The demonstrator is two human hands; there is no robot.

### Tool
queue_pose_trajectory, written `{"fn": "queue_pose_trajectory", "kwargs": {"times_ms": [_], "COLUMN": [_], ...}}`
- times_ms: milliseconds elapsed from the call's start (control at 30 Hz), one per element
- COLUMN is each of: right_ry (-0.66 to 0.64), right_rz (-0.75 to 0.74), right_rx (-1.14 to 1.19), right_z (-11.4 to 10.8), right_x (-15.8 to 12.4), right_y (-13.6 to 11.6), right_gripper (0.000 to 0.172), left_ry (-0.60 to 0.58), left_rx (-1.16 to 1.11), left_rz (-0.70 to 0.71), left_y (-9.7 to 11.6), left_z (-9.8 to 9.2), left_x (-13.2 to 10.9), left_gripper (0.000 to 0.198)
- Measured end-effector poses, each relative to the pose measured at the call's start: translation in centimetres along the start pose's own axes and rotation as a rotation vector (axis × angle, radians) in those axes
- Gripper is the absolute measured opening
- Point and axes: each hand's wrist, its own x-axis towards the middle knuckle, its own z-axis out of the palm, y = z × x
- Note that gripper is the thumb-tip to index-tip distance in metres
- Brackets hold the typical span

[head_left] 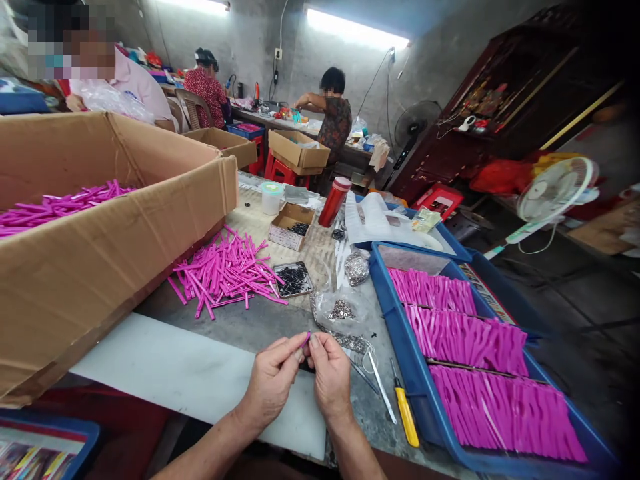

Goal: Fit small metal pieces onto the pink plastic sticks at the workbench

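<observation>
My left hand (274, 373) is closed in a pinch on a slim magenta plastic piece (306, 339); only a short end of it shows. Close against it, my right hand (330, 371) is pinched too, its thumb and fingertips at the same piece; whether a smaller part sits between them is hidden. Ahead and to the left lies a loose pile of magenta plastic pieces (223, 270). Small black parts fill a shallow tray (311, 289) beside that pile. Small metal washer-like parts (342, 309) lie in a clear plastic bag just beyond my hands.
A big cardboard box (125, 247) with more magenta pieces stands left. On the right, a blue crate (400, 347) holds rows of them. A yellow-handled screwdriver (406, 413) lies near it. Behind stand a red flask (334, 203) and a small box (285, 235). Several people work farther back.
</observation>
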Motion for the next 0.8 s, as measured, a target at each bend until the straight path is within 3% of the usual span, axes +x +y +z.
{"fn": "queue_pose_trajectory", "kwargs": {"times_ms": [367,700,800], "right_ry": [0.031,0.09,0.107], "right_rz": [-0.016,0.039,0.083], "right_rx": [-0.018,-0.078,-0.237], "right_z": [0.0,-0.4,-0.7], "right_x": [-0.1,-0.4,-0.5], "right_y": [-0.1,1.2,1.9], "right_gripper": [0.015,0.027,0.03], "left_ry": [-0.01,0.012,-0.021], "left_rx": [-0.016,0.107,0.148], "left_rz": [-0.016,0.044,0.024], "left_y": [-0.1,0.4,-0.2], "left_z": [0.0,0.0,0.1], "left_x": [-0.1,-0.1,0.0], "left_gripper": [0.028,0.026,0.024]}}
